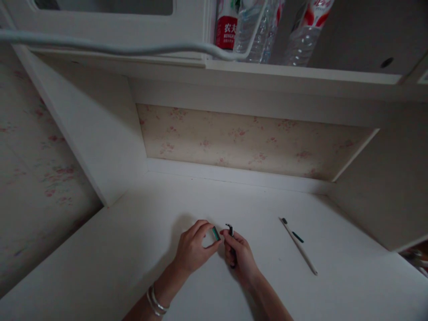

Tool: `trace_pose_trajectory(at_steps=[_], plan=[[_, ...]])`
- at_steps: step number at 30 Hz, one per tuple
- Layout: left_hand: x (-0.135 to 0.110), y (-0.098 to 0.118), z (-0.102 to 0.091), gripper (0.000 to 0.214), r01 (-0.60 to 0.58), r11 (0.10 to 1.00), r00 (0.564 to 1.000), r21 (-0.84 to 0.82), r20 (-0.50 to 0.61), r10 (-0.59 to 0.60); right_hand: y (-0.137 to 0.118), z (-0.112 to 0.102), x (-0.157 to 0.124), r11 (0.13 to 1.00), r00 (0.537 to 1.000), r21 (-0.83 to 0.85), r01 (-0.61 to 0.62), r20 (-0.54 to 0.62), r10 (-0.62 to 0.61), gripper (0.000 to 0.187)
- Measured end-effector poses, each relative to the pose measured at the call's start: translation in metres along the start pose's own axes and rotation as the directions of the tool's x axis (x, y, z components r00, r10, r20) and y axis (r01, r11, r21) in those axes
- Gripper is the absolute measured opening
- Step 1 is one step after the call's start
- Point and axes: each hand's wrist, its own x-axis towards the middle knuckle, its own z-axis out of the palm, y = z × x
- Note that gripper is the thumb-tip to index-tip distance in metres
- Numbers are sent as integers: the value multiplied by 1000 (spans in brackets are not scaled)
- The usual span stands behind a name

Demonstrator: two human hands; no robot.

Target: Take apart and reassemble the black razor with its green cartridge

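Between thumb and fingertips, my left hand (193,249) pinches a small green-and-black rectangular piece (216,233), which looks like a razor cartridge. Close by on the right, my right hand (241,255) is closed around a black razor handle (231,231). Its bent, silvery tip sticks up above the fingers, while most of the handle is hidden in the grip. The piece and the handle are a short way apart, both over the white desk (261,205).
Right of my hands, a white toothbrush (300,248) with a dark head lies slanted on the desk, beside a thin dark green strip (297,237). Overhead, a shelf (301,76) holds plastic bottles (302,42); a white cable (133,47) hangs across its front. Side panels flank the desk.
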Motion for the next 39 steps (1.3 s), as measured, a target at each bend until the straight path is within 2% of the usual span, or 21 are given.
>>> trace_pose_trajectory(at_steps=[6,9,15,21,24,26,27,30,32,35,39], plan=[[0,2,-2,34,-85,996,991,-38,95,89,1,-1,-1,1000,998,0,-20,55,20,37],[0,1,-2,35,-105,994,989,-38,102,108,1,-1,-2,999,994,-7,-39,104,40,47],[-1,-1,-2,32,-98,993,989,-58,103,103,0,0,-6,996,987,-94,-7,161,22,40],[-3,1,1,32,0,989,988,-147,154,23,-1,2,-8,994,990,-110,23,140,-8,38],[0,1,4,45,155,940,977,-303,188,-101,-4,1,-8,976,994,-204,80,85,-63,38],[2,-1,4,49,334,838,931,-431,289,-223,-8,0,-9,924,980,-329,194,35,-194,36],[3,-1,4,46,436,759,886,-484,376,-270,-10,-1,-9,880,962,-398,258,24,-271,33],[6,0,0,36,692,442,714,-571,631,-303,-15,-2,-13,741,911,-559,372,68,-406,25],[6,1,-2,38,771,235,637,-592,719,-278,-16,0,-16,679,901,-616,399,128,-414,23],[5,2,-2,40,803,32,586,-595,779,-222,-17,3,-19,596,878,-663,453,215,-428,20],[2,-2,-1,31,813,-59,566,-579,811,-151,-18,3,-21,508,846,-693,512,303,-439,19]])
